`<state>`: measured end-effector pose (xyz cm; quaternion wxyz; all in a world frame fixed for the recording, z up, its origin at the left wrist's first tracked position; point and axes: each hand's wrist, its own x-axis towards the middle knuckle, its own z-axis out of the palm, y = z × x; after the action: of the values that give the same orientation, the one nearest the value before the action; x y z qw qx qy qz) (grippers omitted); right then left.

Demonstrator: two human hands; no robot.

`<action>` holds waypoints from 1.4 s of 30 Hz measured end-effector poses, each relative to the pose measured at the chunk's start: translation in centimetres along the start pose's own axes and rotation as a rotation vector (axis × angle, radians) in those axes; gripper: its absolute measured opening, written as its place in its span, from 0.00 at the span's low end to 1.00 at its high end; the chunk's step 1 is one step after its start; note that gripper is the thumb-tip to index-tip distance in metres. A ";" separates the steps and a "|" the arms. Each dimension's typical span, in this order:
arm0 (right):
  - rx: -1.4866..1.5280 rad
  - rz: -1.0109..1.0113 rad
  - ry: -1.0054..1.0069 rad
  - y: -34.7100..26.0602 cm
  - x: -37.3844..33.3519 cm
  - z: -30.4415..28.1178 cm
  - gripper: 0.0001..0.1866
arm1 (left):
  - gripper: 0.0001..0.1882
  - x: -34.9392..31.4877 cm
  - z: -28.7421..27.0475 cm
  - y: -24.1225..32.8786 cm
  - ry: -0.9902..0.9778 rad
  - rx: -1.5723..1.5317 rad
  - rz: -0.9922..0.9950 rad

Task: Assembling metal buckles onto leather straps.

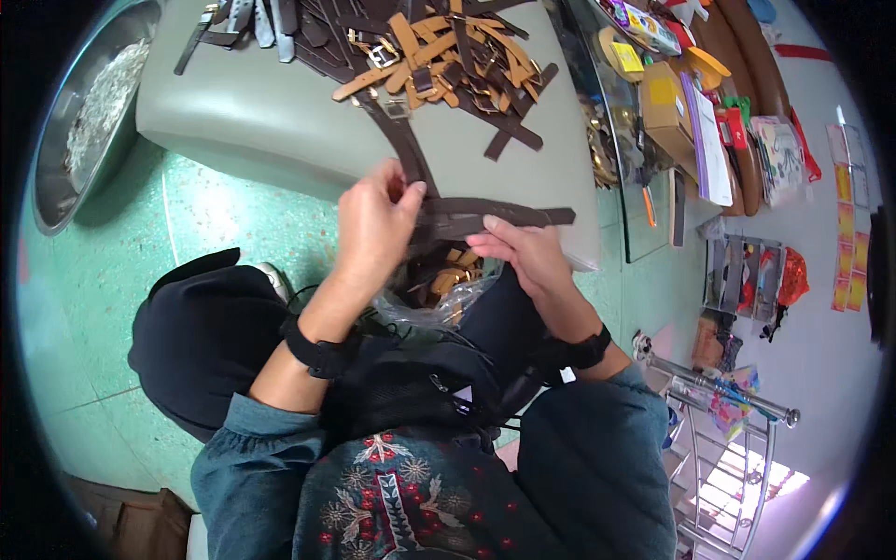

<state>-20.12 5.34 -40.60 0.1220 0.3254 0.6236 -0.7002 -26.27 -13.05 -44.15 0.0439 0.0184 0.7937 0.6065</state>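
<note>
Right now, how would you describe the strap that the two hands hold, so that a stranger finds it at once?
Start at the grey-green table with its heap of straps. At its near edge, the left hand and right hand hold a dark brown strap. Unlike the heaped tan and brown ones, it is lifted and points right, across another dark strap.

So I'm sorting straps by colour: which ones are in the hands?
The dark brown straps, pinched by left hand and right hand; the tan straps lie untouched in the pile.
</note>
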 end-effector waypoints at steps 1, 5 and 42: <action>-0.008 -0.013 0.018 0.0 0.2 0.0 0.15 | 0.07 -0.1 -0.4 0.4 -0.008 0.081 0.041; 0.034 -0.092 0.010 0.1 0.3 -0.1 0.15 | 0.07 0.1 -1.5 1.3 -0.166 0.035 -0.015; -0.676 -0.294 0.453 -2.9 2.2 -4.1 0.14 | 0.07 -1.2 -1.3 1.1 -0.418 -1.063 -0.484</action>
<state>-22.23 10.30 -39.63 -0.0195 0.3205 0.8686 -0.3774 -25.18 -14.11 -42.67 0.3378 -0.0683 0.3393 0.8753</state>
